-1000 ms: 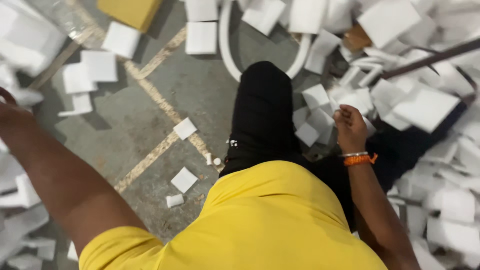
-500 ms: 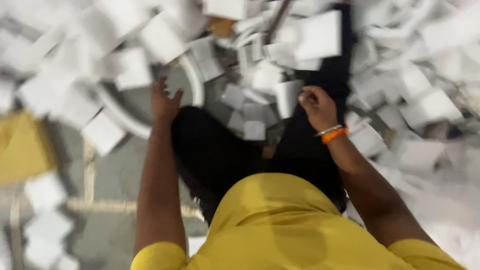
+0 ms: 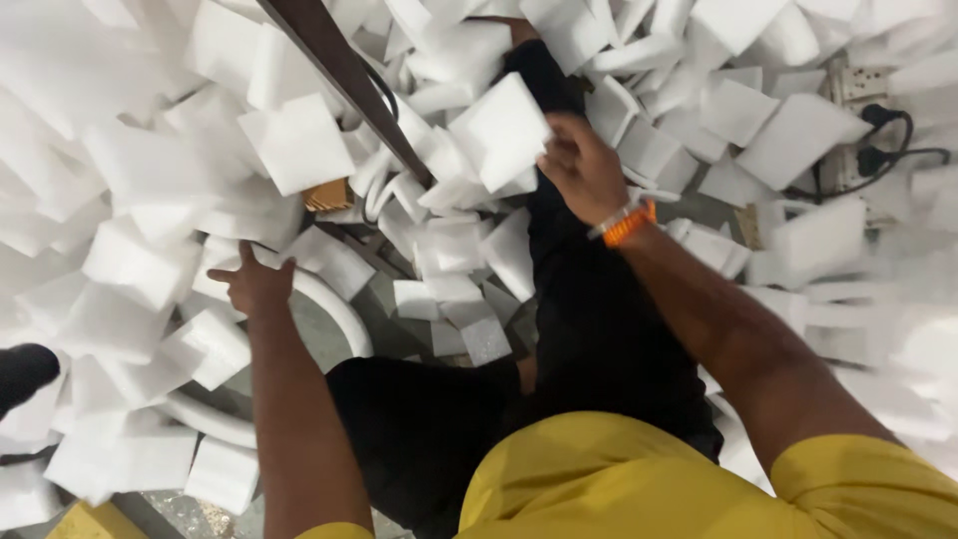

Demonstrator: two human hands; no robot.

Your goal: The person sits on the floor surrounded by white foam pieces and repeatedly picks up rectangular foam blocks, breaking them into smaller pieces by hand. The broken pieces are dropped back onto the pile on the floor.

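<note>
A square white foam sheet [image 3: 502, 130] stood above the person's black-trousered leg [image 3: 589, 299], its lower right edge pinched in the fingers of the right hand [image 3: 582, 167], which wore an orange wristband [image 3: 629, 222]. The left hand [image 3: 255, 283] was spread with fingers apart over the heap of white foam pieces [image 3: 140, 260], just beside a white curved pipe [image 3: 334, 309]. A dark bar [image 3: 344, 75] slanted across the pile.

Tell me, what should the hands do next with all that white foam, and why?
Probably the right hand should lift the white foam square it grips clear of the pile, since it already holds that piece above the black trouser leg. The left hand is open, spread over loose foam pieces.
</note>
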